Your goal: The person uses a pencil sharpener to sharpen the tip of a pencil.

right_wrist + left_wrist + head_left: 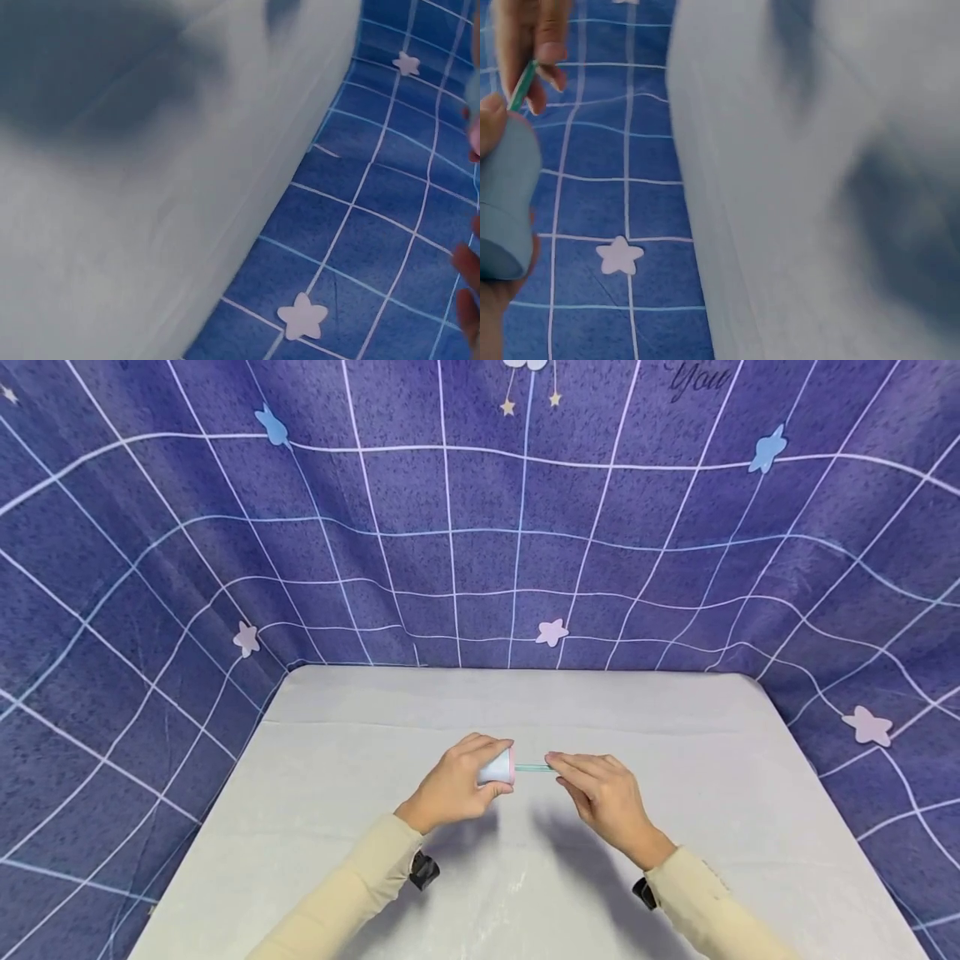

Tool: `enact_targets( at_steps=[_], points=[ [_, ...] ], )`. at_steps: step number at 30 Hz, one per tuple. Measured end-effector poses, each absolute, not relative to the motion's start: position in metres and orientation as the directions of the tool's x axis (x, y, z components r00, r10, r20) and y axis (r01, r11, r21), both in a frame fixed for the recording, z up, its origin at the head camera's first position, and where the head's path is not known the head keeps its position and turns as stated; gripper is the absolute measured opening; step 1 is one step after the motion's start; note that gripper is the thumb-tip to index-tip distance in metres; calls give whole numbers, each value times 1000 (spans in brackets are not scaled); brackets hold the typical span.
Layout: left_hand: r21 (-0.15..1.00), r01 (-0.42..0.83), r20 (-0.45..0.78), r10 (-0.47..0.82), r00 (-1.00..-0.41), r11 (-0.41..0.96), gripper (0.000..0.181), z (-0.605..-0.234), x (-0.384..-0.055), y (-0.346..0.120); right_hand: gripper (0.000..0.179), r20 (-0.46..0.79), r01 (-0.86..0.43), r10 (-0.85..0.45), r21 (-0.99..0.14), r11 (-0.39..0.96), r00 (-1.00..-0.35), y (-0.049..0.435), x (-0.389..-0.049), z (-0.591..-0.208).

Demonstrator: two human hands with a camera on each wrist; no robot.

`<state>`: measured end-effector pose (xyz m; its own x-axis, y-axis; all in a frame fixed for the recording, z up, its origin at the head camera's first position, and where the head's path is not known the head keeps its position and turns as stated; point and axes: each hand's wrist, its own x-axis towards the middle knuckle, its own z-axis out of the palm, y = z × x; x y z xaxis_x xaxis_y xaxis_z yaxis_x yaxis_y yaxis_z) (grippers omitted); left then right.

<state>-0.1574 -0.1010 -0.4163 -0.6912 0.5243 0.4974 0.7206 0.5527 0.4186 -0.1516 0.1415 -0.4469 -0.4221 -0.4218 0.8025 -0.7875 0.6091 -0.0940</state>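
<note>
My left hand [457, 779] grips a light blue cup-like container [495, 767] with a pink rim, held on its side above the table with the rim facing right. In the left wrist view the container [506, 187] shows curved sides and a wider base. A thin green stick [531, 768] comes out of the rim end. Its other end lies between the thumb and fingers of my right hand [603, 793], which pinches it. Only a few fingertips [468, 266] of the right hand show at the edge of the right wrist view.
A white-covered table [360, 893] lies beneath both hands, with their shadows on it. Behind and at the sides hangs a blue curtain [480, 560] with grid lines and stars. Black straps [424, 870] show at both wrists under the beige sleeves.
</note>
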Motion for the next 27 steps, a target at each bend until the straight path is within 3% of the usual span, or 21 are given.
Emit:
enact_targets(
  at_steps=[4, 8, 14, 17, 19, 21, 24, 27],
  points=[
    [599, 615, 367, 507, -780, 513, 50, -408, -157, -102, 28, 863, -780, -430, 70, 622, -265, 139, -154, -445],
    [741, 495, 239, 511, -826, 454, 42, -403, -158, -104, 24, 884, -758, -441, 178, 627, -157, 138, -156, -441],
    [890, 332, 85, 600, -795, 314, 29, -401, -161, -110, 23, 895, -717, -445, 294, 632, -25, 135, -156, -439],
    [913, 287, 43, 631, -775, 290, 29, -402, -161, -110, 23, 902, -724, -431, 289, 626, -13, 132, -153, -439],
    [901, 303, 47, 626, -779, 309, 29, -402, -159, -108, 25, 903, -746, -424, 238, 622, -66, 130, -149, -438],
    [871, 342, 72, 597, -799, 353, 31, -405, -155, -107, 29, 886, -769, -428, 147, 623, -177, 129, -144, -436],
    [803, 436, 163, 554, -816, 407, 38, -412, -149, -106, 21, 804, -767, -441, -30, 641, -400, 127, -136, -428],
    [708, 552, 289, 534, -795, 439, 48, -420, -142, -105, 7, 619, -696, -436, -264, 668, -653, 126, -129, -415]
  ],
)
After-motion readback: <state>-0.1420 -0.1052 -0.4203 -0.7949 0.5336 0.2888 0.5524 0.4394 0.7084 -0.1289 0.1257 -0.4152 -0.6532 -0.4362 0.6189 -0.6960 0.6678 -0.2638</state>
